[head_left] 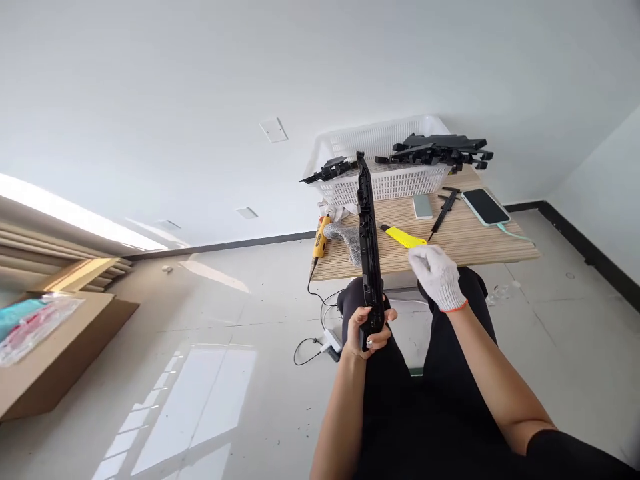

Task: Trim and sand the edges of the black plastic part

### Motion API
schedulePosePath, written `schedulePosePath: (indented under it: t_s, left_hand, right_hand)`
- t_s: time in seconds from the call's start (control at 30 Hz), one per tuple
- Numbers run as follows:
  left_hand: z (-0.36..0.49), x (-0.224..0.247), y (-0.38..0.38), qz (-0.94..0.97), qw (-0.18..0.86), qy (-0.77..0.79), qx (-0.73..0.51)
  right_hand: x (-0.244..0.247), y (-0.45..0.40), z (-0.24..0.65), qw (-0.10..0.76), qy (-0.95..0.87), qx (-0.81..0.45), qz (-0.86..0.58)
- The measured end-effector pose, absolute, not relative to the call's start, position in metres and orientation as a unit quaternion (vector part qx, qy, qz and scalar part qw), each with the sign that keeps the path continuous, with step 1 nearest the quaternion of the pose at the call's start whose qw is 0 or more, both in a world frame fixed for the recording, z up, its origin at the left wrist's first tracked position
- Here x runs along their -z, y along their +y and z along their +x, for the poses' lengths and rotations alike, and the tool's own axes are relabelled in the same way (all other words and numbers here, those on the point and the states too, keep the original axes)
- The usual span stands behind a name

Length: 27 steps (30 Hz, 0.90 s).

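Observation:
My bare left hand grips the lower end of a long, narrow black plastic part. The part stands nearly upright above my lap, with ribs and clips along its length. My right hand, in a white knit glove with an orange cuff, is by the table's front edge with its fingers curled in. Whether anything is inside them is hidden. Just beyond those fingers is a yellow utility knife; I cannot tell whether they touch it. A grey glove lies behind the black part.
On the wooden table stands a white plastic basket with several black plastic parts across it. Nearby are a caliper, a pale flat block, a phone on a cable, and a yellow corded tool. A cardboard box sits left.

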<state>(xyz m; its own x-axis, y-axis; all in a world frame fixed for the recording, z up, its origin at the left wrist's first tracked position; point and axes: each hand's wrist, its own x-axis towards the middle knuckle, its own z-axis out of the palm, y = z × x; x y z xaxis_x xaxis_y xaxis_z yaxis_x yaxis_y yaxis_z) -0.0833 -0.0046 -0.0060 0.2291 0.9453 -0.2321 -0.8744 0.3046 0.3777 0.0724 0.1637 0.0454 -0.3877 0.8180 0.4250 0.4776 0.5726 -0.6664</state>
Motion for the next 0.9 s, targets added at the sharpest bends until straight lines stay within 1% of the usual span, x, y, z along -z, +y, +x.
schedulePosePath:
  t_s: [0.07,0.13,0.23,0.33,0.4,0.43,0.5,0.57,0.63,0.67,0.73,0.9]
  left_hand:
    - [-0.083,0.000,0.004,0.081,0.775,0.244,-0.578]
    - [-0.080,-0.006,0.013,0.064,0.756,0.265,-0.595]
    - [-0.070,-0.010,0.025,0.013,0.709,0.257,-0.656]
    - [-0.059,-0.007,0.031,-0.006,0.690,0.243,-0.681]
    - [-0.055,-0.003,0.031,0.020,0.666,0.237,-0.707]
    - [-0.055,-0.002,0.030,0.040,0.648,0.237,-0.723]
    - [-0.055,-0.002,0.029,0.086,0.624,0.247,-0.736]
    - [-0.056,-0.005,0.030,0.126,0.623,0.270,-0.723]
    - [-0.058,-0.011,0.034,0.155,0.622,0.303,-0.705]
    - [-0.059,-0.014,0.038,0.167,0.614,0.321,-0.701]
    - [-0.061,-0.021,0.051,0.188,0.595,0.349,-0.699]
    - [-0.072,-0.031,0.114,0.255,0.546,0.380,-0.701]
  right_hand:
    - [-0.050,0.190,0.071,0.379,-0.806,-0.157,-0.427]
    - [-0.052,0.210,0.064,0.348,-0.825,-0.128,-0.426]
    - [-0.049,0.225,0.051,0.273,-0.866,-0.113,-0.403]
    - [-0.044,0.228,0.045,0.199,-0.882,-0.111,-0.412]
    - [-0.042,0.227,0.045,0.191,-0.864,-0.127,-0.449]
    - [-0.042,0.227,0.047,0.210,-0.848,-0.145,-0.465]
    - [-0.041,0.226,0.055,0.288,-0.803,-0.219,-0.473]
    - [-0.040,0.227,0.069,0.375,-0.727,-0.352,-0.455]
    - [-0.039,0.229,0.087,0.418,-0.628,-0.501,-0.423]
    - [-0.039,0.231,0.096,0.423,-0.585,-0.561,-0.407]
    - [-0.041,0.237,0.113,0.415,-0.537,-0.631,-0.376]
    - [-0.052,0.260,0.117,0.327,-0.563,-0.689,-0.319]
